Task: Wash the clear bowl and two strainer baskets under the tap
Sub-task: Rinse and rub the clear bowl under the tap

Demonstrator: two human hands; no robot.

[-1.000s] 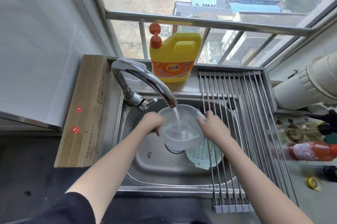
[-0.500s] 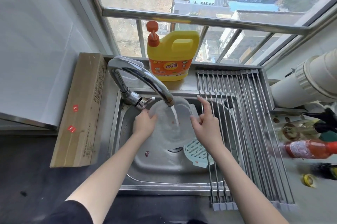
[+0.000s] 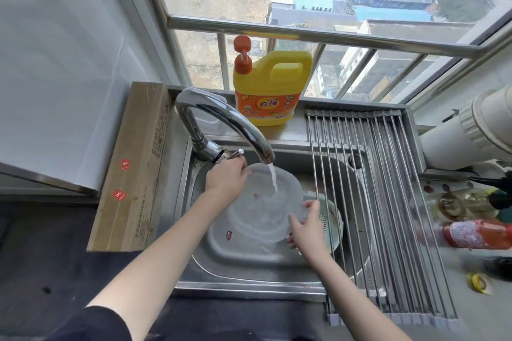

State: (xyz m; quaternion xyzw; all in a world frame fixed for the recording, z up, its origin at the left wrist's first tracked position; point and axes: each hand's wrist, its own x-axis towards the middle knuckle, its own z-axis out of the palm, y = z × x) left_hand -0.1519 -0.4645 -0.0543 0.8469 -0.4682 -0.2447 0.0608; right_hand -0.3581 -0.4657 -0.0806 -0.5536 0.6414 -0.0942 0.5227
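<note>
The clear bowl (image 3: 263,207) is held tilted over the steel sink (image 3: 249,260), its opening facing me, with water from the chrome tap (image 3: 221,121) running into it. My left hand (image 3: 225,178) grips the bowl's upper left rim. My right hand (image 3: 306,225) holds the lower right rim, fingers over the edge. A white strainer basket (image 3: 331,225) lies in the sink behind and to the right of the bowl, partly hidden by my right hand and the rack bars. I see no second strainer.
A roll-up steel drying rack (image 3: 388,202) covers the sink's right part. A yellow detergent jug (image 3: 270,88) stands on the ledge behind the tap. A cardboard box (image 3: 133,168) lies left of the sink. Bottles (image 3: 476,234) crowd the counter on the right.
The bowl has tipped from upright under the stream to facing me and turned in my hands. My left hand moved up to the top rim and my right hand dropped to the lower rim.
</note>
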